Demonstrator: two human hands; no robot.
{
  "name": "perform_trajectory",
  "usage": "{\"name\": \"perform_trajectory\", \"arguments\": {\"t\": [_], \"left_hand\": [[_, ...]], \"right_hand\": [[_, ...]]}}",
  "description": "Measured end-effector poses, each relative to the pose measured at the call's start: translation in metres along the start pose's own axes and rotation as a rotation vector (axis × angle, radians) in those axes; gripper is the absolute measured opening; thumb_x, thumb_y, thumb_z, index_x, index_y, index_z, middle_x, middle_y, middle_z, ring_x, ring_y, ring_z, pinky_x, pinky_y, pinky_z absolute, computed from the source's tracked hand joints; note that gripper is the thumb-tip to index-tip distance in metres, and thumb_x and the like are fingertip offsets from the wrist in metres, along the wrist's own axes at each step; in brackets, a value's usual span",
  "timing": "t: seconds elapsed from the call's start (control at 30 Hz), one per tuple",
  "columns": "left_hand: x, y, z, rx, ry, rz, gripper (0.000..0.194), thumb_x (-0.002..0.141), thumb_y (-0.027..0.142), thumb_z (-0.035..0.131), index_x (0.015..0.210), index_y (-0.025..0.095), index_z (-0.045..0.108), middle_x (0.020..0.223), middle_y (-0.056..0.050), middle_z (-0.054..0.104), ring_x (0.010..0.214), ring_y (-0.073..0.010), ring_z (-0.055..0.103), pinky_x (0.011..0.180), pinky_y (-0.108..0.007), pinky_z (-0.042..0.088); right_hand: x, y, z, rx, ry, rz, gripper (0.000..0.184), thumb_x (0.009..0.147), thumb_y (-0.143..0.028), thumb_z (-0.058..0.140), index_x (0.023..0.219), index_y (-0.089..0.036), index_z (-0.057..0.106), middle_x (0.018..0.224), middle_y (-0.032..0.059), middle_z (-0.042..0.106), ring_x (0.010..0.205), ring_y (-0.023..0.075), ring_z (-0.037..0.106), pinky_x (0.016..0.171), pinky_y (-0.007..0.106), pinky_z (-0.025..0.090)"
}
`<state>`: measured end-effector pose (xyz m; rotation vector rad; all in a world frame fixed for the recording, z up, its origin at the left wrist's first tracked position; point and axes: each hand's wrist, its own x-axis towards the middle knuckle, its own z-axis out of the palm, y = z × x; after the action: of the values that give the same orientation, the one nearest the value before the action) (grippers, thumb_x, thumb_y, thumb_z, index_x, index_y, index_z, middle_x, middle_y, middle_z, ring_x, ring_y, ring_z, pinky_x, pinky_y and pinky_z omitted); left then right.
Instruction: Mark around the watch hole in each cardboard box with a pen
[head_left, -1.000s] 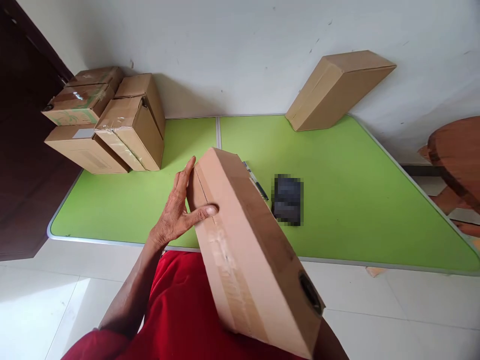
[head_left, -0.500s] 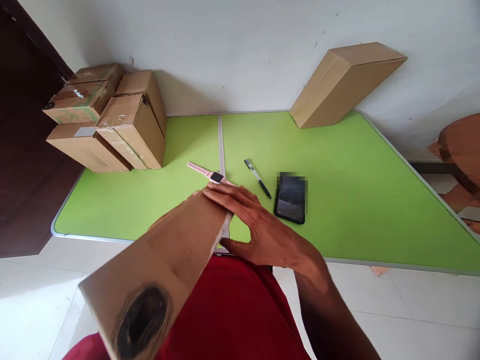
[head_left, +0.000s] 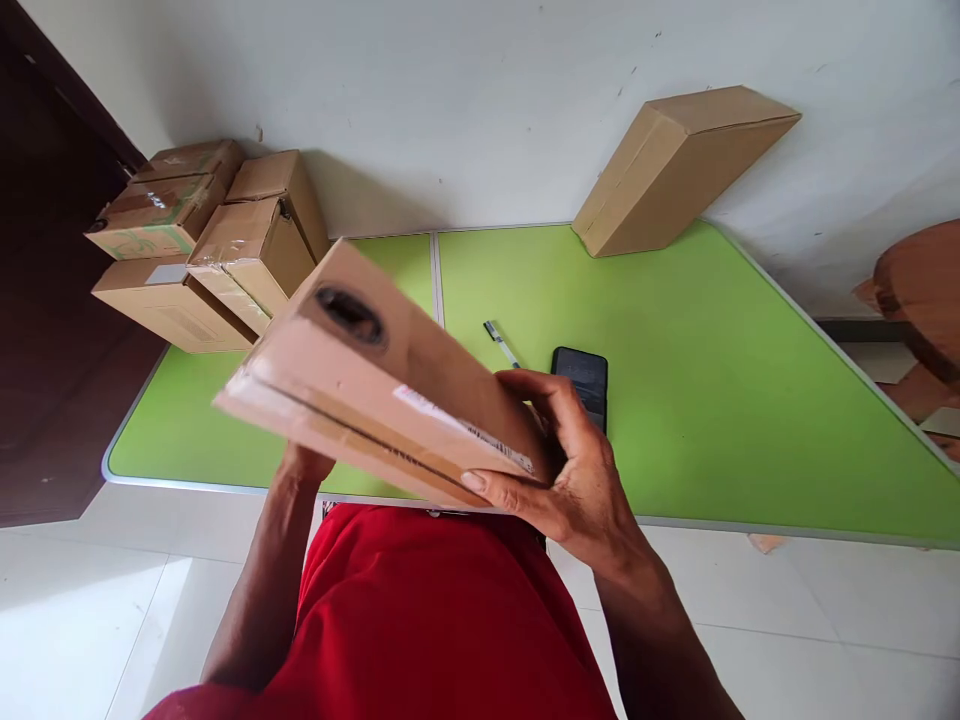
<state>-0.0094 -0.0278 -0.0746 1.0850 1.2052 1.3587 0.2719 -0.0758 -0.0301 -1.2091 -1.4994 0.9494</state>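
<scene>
A brown cardboard box [head_left: 352, 390] is held tilted above the front of the table, its left end raised. One face has a dark oval hole, and a white barcode label [head_left: 465, 432] runs along its near side. My right hand [head_left: 570, 470] grips the box's right end, thumb on the near side and fingers over the top. Only the wrist and heel of my left hand [head_left: 306, 464] show under the box's left part; its fingers are hidden behind the box. Just beyond my right hand lie a black phone [head_left: 581, 375], partly covered, and a pen [head_left: 500, 342].
Several cardboard boxes [head_left: 161, 300] are stacked at the back left of the green table [head_left: 712, 420]. Another long box [head_left: 682, 175] leans on the wall at the back right. A brown rounded object [head_left: 922, 300] stands beyond the table's right edge.
The box has been turned: its holed end has swung from the lower left up and away. My right hand now grips its right end. The pink smartwatch is hidden from view.
</scene>
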Motion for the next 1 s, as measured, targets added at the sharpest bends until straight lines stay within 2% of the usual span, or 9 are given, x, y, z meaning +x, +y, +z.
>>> {"name": "perform_trajectory", "arguments": {"t": [0.13, 0.27, 0.37, 0.43, 0.5, 0.6, 0.67, 0.8, 1.0], "left_hand": [[-0.012, 0.014, 0.017, 0.008, -0.050, 0.109, 0.094, 0.098, 0.101, 0.042, 0.158, 0.033, 0.065, 0.160, -0.015, 0.069, 0.154, -0.0387, 0.063, 0.121, -0.054, 0.059], [-0.030, 0.034, 0.039, 0.308, 0.055, 0.395, 0.123, 0.085, 0.101, 0.069, 0.181, 0.034, 0.029, 0.190, -0.013, 0.028, 0.180, -0.0408, 0.024, 0.143, -0.056, 0.035], [-0.039, 0.046, 0.051, 0.511, 0.166, 0.471, 0.138, 0.077, 0.107, 0.070, 0.181, 0.028, 0.027, 0.190, -0.016, 0.015, 0.184, -0.0420, -0.007, 0.149, -0.061, 0.012], [-0.043, 0.051, 0.054, 0.520, 0.156, 0.473, 0.131, 0.080, 0.104, 0.072, 0.179, 0.028, 0.032, 0.186, -0.017, 0.024, 0.183, -0.0424, -0.001, 0.148, -0.063, 0.014], [-0.043, 0.052, 0.053, 0.452, 0.127, 0.457, 0.122, 0.085, 0.093, 0.080, 0.179, 0.031, 0.033, 0.179, -0.018, 0.036, 0.177, -0.0451, 0.026, 0.143, -0.065, 0.030], [-0.041, 0.050, 0.044, 0.276, 0.006, 0.373, 0.123, 0.085, 0.081, 0.088, 0.181, 0.033, 0.028, 0.165, -0.017, 0.053, 0.154, -0.0437, 0.059, 0.126, -0.061, 0.053], [-0.040, 0.047, 0.039, 0.196, -0.119, 0.291, 0.124, 0.086, 0.079, 0.088, 0.183, 0.034, 0.024, 0.162, -0.016, 0.056, 0.151, -0.0431, 0.061, 0.123, -0.059, 0.056], [-0.042, 0.042, 0.037, 0.195, -0.304, 0.249, 0.126, 0.090, 0.073, 0.089, 0.186, 0.036, 0.016, 0.170, -0.017, 0.054, 0.157, -0.0431, 0.057, 0.129, -0.062, 0.053], [-0.046, 0.038, 0.040, 0.165, -0.486, 0.186, 0.120, 0.099, 0.066, 0.083, 0.186, 0.047, 0.003, 0.189, -0.009, 0.038, 0.172, -0.0371, 0.044, 0.141, -0.061, 0.043]], "right_hand": [[-0.008, 0.009, 0.031, -0.135, 0.264, -0.110, 0.075, 0.086, -0.053, 0.095, 0.149, -0.030, 0.061, 0.146, 0.0140, 0.072, 0.134, 0.0407, 0.071, 0.112, 0.059, 0.062], [-0.020, 0.017, 0.066, -0.237, 0.308, -0.267, 0.079, 0.094, -0.043, 0.090, 0.162, -0.032, 0.050, 0.148, 0.0168, 0.069, 0.136, 0.0417, 0.071, 0.112, 0.062, 0.064], [-0.030, 0.024, 0.079, -0.276, 0.332, -0.330, 0.090, 0.093, -0.041, 0.092, 0.168, -0.033, 0.043, 0.142, 0.0173, 0.068, 0.126, 0.0415, 0.074, 0.101, 0.060, 0.069], [-0.035, 0.028, 0.079, -0.298, 0.354, -0.369, 0.092, 0.093, -0.040, 0.091, 0.170, -0.033, 0.040, 0.140, 0.0174, 0.066, 0.122, 0.0416, 0.073, 0.097, 0.060, 0.070], [-0.038, 0.029, 0.074, -0.262, 0.307, -0.382, 0.090, 0.093, -0.043, 0.090, 0.168, -0.034, 0.041, 0.140, 0.0175, 0.065, 0.122, 0.0432, 0.072, 0.096, 0.062, 0.069], [-0.036, 0.025, 0.060, -0.137, 0.129, -0.341, 0.062, 0.100, -0.056, 0.076, 0.154, -0.034, 0.053, 0.129, 0.0129, 0.068, 0.112, 0.0402, 0.074, 0.091, 0.059, 0.068], [-0.029, 0.019, 0.051, -0.040, 0.070, -0.239, 0.051, 0.105, -0.063, 0.066, 0.146, -0.033, 0.060, 0.127, 0.0105, 0.070, 0.110, 0.0370, 0.075, 0.095, 0.057, 0.067], [-0.005, -0.002, 0.043, 0.285, 0.033, -0.005, 0.071, 0.102, -0.079, 0.067, 0.157, -0.035, 0.059, 0.156, 0.0103, 0.069, 0.140, 0.0386, 0.069, 0.116, 0.058, 0.062], [0.016, -0.026, 0.044, 0.510, -0.113, 0.113, 0.055, 0.104, -0.056, 0.078, 0.153, -0.036, 0.061, 0.149, 0.0049, 0.077, 0.134, 0.0327, 0.077, 0.115, 0.051, 0.066]]}}
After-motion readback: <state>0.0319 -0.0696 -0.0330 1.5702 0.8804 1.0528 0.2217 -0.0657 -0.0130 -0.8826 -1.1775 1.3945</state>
